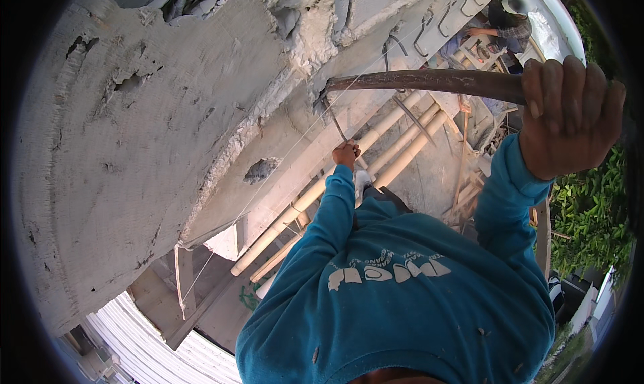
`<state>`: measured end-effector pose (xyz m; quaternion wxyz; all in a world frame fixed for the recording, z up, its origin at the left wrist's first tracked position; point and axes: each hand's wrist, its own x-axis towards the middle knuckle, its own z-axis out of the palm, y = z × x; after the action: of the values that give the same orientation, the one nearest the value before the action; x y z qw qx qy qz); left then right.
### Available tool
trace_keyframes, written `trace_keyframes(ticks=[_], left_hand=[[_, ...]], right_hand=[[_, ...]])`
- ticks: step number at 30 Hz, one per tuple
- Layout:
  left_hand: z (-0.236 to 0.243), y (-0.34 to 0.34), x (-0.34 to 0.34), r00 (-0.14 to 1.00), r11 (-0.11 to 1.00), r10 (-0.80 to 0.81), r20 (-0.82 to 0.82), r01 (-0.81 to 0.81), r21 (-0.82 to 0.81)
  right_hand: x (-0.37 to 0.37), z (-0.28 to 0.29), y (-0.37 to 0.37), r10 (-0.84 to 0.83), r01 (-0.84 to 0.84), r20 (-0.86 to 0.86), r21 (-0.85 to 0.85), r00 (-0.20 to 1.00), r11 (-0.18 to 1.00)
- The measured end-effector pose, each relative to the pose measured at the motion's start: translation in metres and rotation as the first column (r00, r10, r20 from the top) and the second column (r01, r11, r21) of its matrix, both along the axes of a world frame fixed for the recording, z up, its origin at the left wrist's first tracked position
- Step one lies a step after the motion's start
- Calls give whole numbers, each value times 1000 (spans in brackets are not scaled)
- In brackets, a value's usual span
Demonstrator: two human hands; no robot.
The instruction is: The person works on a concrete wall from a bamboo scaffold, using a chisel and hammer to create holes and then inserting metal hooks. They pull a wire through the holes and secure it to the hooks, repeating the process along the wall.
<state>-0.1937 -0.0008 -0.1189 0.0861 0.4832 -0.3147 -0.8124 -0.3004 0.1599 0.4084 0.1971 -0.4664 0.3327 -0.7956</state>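
My right hand (563,122) is closed around the long dark handle of a hammer (436,81), held raised across the upper right of the view. The hammer's head reaches left to the concrete face, at the upper end of a thin metal rod (334,121); I cannot tell whether they touch. Lower down, my left hand (346,154) is closed on that rod, beside the rough concrete beam (298,132). The concrete (134,149) has chipped seams and holes, and a thin taut string (238,220) runs diagonally along it.
Long bamboo poles (396,149) lie below the beam beside my foot (362,181). Bent metal bars (422,32) project from the upper beam. A co-worker (510,32) is at the upper right by scattered materials. Leafy plants (597,209) fill the right side; white corrugated sheeting (154,337) lies lower left.
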Motion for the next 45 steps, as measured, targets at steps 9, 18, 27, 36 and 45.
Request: trace_keyframes(ticks=[9,18,27,36,45], left_hand=[[-6,-1,-1,997,997,-71,30,71,-1],[-14,-9,-6,997,995,-62,51,66,-74],[0,-16,-1,989,986,-139,52,143,-87],[0,-20,9,972,965,-187,142,209,-161],[-20,-15,-3,983,971,-173,67,182,-155]], right_hand=[[12,-7,-34,-91,100,-135,63,987,993],[60,-86,17,-421,440,147,-140,895,887],[75,-130,34,-571,597,179,-290,801,747],[121,-189,58,-633,747,403,-270,661,607],[103,-132,47,-555,614,296,-163,777,772]])
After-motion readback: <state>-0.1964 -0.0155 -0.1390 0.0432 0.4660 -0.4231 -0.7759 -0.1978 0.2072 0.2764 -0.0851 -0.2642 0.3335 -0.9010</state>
